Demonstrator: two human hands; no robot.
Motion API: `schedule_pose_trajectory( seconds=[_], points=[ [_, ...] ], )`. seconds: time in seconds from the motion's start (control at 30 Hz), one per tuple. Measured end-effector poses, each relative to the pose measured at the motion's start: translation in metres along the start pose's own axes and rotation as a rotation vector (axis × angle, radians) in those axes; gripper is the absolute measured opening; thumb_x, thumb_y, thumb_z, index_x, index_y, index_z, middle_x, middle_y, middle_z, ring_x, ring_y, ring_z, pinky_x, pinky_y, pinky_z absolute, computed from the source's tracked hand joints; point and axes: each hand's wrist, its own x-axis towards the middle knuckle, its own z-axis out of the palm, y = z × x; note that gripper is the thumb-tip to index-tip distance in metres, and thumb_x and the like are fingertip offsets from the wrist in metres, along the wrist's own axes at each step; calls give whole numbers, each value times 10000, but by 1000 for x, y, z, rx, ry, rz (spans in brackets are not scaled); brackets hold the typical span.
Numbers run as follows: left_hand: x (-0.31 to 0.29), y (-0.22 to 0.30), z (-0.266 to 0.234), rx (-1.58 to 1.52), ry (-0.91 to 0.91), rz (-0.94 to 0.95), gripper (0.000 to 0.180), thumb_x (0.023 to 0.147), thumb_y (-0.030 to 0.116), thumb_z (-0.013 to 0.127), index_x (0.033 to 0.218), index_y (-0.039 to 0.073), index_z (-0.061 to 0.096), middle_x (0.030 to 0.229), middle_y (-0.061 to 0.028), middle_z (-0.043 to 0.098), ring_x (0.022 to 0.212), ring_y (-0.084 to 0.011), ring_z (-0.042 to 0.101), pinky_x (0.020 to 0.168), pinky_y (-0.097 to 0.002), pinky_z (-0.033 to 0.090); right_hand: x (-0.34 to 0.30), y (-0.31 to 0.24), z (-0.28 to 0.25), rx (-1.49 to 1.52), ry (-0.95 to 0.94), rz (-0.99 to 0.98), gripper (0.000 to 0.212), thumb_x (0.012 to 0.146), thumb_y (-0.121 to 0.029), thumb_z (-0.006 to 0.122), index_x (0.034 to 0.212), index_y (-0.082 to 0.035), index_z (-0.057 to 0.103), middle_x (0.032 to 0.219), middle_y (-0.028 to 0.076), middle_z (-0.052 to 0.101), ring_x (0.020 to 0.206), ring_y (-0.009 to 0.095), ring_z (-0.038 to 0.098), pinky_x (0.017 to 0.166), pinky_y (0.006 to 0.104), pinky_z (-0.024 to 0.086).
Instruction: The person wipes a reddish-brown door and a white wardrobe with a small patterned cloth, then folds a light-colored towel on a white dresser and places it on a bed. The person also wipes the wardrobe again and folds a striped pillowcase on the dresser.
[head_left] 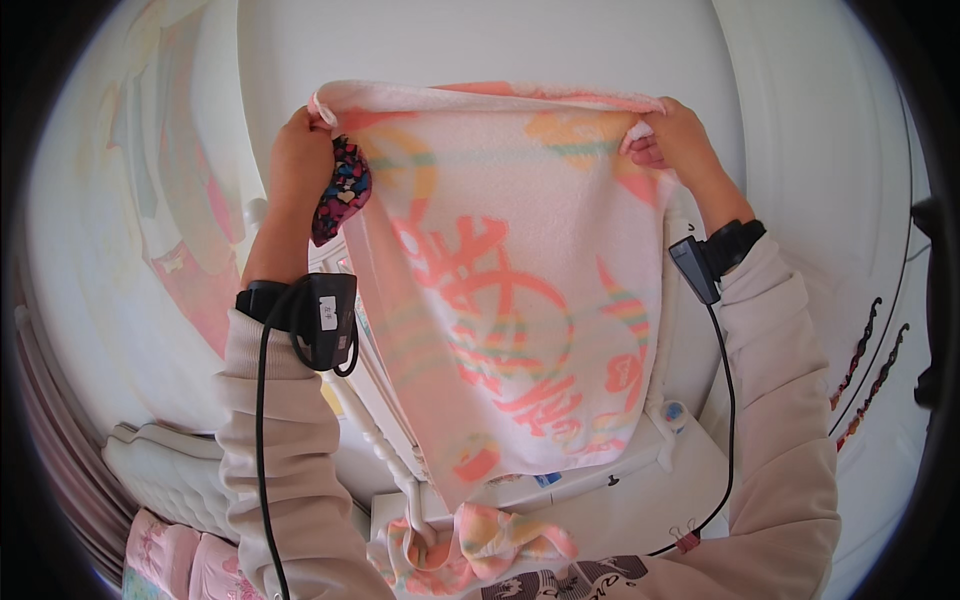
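Note:
A white towel (530,270) with pink, orange and green print hangs spread out in front of me. My left hand (303,155) is closed on its upper left corner, with a bit of the hem poking out past the fingers. At the upper right corner, my right hand (677,140) grips the cloth between thumb and fingers. The top edge runs between both hands, partly folded over. Beside my left hand hangs a dark cloth piece (343,190) with a colourful pattern; how it is held up is hidden.
Behind the towel stands a white frame with turned posts (370,420) on a white tabletop (600,510). A similar pink, green and white cloth (500,540) lies bunched below. A tufted headboard (175,465) and pink pillows (165,550) are at lower left. Black cables (730,400) run down from both wrists.

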Motion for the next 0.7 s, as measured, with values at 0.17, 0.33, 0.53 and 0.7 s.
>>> schedule_pose_trajectory(
  seconds=[0.17, 0.33, 0.53, 0.7],
  points=[
    [34, -26, 7, -216, -81, -188, 265, 953, 164, 545, 1151, 43, 672, 960, -117, 704, 821, -215, 650, 759, -357, 505, 26, 7, 23, 289, -31, -50, 366, 986, -251, 527, 1289, -51, 485, 1154, 132, 654, 1019, 227, 685, 872, 367, 548],
    [47, -30, -10, -727, 92, -340, 207, 972, 160, 565, 1079, 31, 687, 877, -36, 655, 736, -133, 606, 652, -298, 493, 46, 7, 47, 386, -38, -340, 530, 969, -250, 571, 1410, -13, 396, 1313, 141, 551, 1232, 224, 550, 1034, 386, 445],
    [50, -23, 5, -483, 261, -207, 239, 958, 205, 578, 1080, 34, 693, 891, -83, 680, 805, -181, 631, 729, -339, 497, 75, 18, 62, -14, 72, -589, 726, 959, -349, 601, 1490, 32, 286, 1340, 174, 502, 1270, 253, 484, 1074, 343, 384],
    [48, -20, 42, -140, 269, -90, 302, 929, 244, 535, 1096, 53, 699, 945, -177, 701, 892, -307, 657, 823, -392, 491, 97, 42, 56, -221, 246, -613, 786, 955, -391, 610, 1489, 64, 257, 1406, 232, 468, 1310, 289, 476, 1092, 363, 365]
  ],
)
